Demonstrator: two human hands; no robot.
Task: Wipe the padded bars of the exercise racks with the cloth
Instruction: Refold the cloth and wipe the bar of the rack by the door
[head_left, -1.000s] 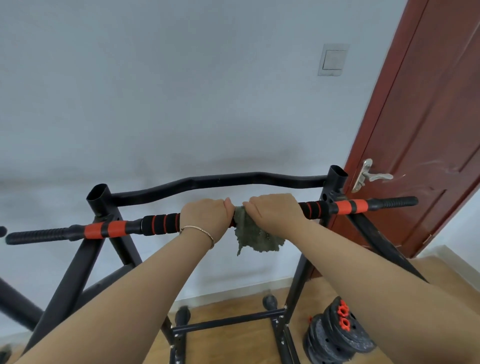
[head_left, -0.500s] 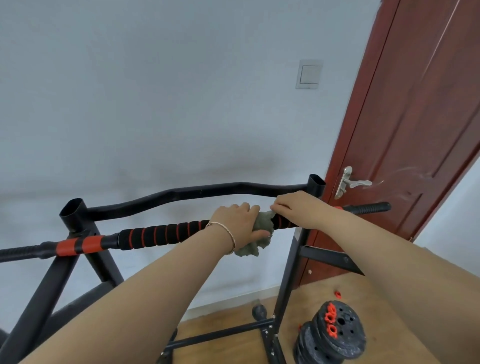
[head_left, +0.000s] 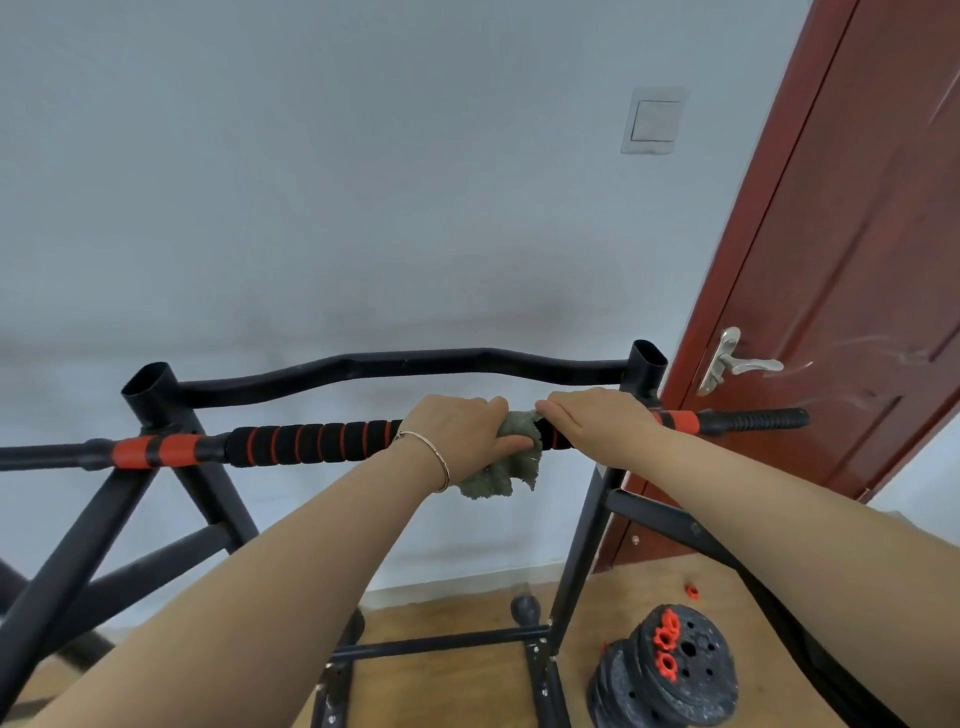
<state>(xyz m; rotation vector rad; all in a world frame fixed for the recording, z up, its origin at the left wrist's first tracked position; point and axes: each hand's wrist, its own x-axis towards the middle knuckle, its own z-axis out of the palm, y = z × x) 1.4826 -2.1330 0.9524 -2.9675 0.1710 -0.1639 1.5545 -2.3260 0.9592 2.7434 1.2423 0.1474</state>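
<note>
A black rack holds a horizontal padded bar (head_left: 311, 441) with black foam and red rings, running from the left edge to a ribbed end near the door. A grey-green cloth (head_left: 511, 473) is wrapped over the bar right of its middle, its loose end hanging below. My left hand (head_left: 457, 434), with a thin bracelet on the wrist, grips the cloth around the bar. My right hand (head_left: 597, 421) lies curled over the bar just right of the cloth, fingertips touching the cloth's edge.
Behind the padded bar a bent black bar (head_left: 415, 364) joins two open uprights. A red-brown door (head_left: 857, 260) with a metal handle (head_left: 737, 364) stands right. Black weight plates (head_left: 675, 670) with red nuts lie on the wood floor at lower right. Rack legs cross below.
The cloth went from my right hand to my left. My left hand moved right along the bar onto the cloth, and my right hand shifted right onto the bare padding.
</note>
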